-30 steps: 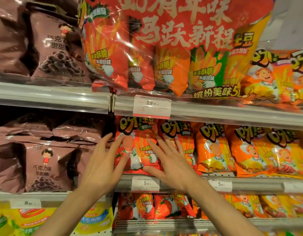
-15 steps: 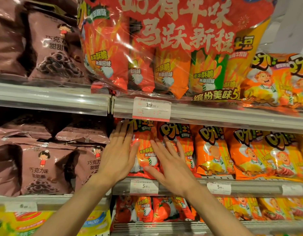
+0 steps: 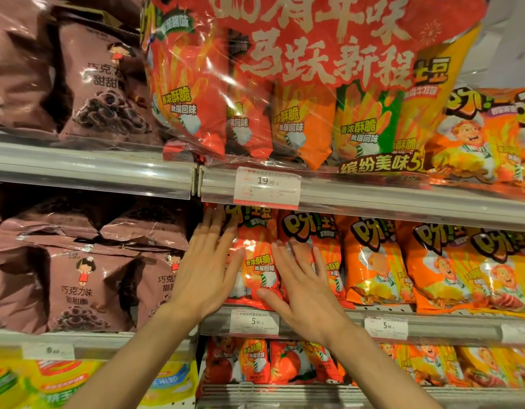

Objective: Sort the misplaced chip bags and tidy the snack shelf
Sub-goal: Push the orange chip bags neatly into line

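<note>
both hands flat, fingers straight, gripping nothing: left hand (image 3: pixel 206 273) and right hand (image 3: pixel 304 286) pressed the red chip bag (image 3: pixel 255 261) just under the 19.90 price tag (image 3: pixel 266 188), likely squaring it upright against the orange bags (image 3: pixel 373 261) beside it.

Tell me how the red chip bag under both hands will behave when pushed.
The red chip bag looks puffed and glossy, so it is probably light, yielding and slippery under flat fingers. Standing upright on the shelf, it may tip backward.
</note>
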A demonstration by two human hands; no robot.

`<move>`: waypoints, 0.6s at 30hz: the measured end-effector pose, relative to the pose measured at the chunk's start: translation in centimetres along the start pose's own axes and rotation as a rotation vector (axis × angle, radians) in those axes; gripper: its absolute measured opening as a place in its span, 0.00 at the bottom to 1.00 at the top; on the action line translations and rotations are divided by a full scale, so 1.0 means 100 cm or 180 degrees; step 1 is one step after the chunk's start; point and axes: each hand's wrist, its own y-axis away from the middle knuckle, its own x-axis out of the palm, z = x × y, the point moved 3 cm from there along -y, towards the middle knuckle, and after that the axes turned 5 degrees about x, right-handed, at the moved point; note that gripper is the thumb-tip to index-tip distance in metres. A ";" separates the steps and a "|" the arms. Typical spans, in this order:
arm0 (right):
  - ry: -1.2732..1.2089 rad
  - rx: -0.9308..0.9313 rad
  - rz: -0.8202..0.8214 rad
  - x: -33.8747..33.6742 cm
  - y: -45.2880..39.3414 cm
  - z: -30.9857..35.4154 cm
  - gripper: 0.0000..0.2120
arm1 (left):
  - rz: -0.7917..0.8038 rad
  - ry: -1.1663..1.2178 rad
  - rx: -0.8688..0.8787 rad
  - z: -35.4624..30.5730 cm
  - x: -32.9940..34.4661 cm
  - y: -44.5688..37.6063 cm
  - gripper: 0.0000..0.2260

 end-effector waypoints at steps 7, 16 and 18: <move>0.0136 -0.0006 0.0025 0.000 -0.001 0.003 0.38 | 0.0171 -0.0327 0.0043 -0.002 0.009 -0.004 0.27; -0.0159 0.0210 -0.0284 -0.015 0.008 -0.027 0.34 | 0.0139 -0.0534 0.0208 -0.030 0.000 -0.013 0.27; -0.0162 0.0358 -0.0339 -0.019 0.008 -0.039 0.33 | 0.0198 -0.0590 0.0281 -0.040 0.007 -0.020 0.27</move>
